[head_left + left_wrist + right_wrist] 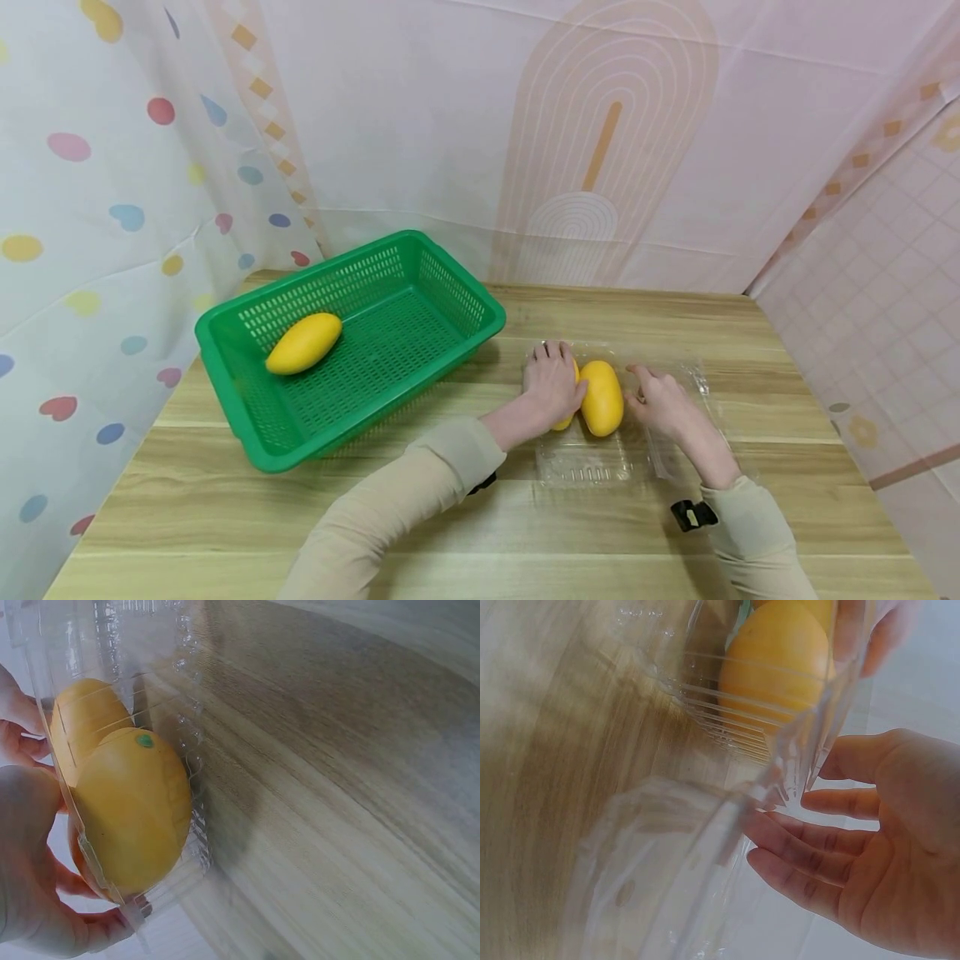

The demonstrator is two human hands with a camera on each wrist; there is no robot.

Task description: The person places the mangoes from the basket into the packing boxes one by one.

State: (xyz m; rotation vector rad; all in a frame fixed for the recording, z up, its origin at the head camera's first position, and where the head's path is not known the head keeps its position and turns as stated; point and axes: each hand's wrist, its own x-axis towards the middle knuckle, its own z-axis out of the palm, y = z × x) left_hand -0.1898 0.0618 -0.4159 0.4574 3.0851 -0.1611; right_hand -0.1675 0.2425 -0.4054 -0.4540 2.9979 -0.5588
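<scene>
Two yellow mangoes lie side by side in a clear plastic clamshell box (pixel 583 472). My left hand (pixel 553 383) grips the left mango (pixel 133 817) from above, its thumb against the right mango (pixel 602 398). In the left wrist view, the gripped mango bears a small green sticker, and a fingertip reaches over the box's rim. At the box's right side is my right hand (pixel 663 403). Its fingers (pixel 799 881) are loosely extended, with the tips right at the clear plastic edge between the box and its lid (pixel 660 877).
A green slotted basket (pixel 390 396) stands at the left of the wooden table (pixel 480 533), with another mango (pixel 304 343) in it. Patterned curtains (pixel 420 125) hang behind the table and along both sides.
</scene>
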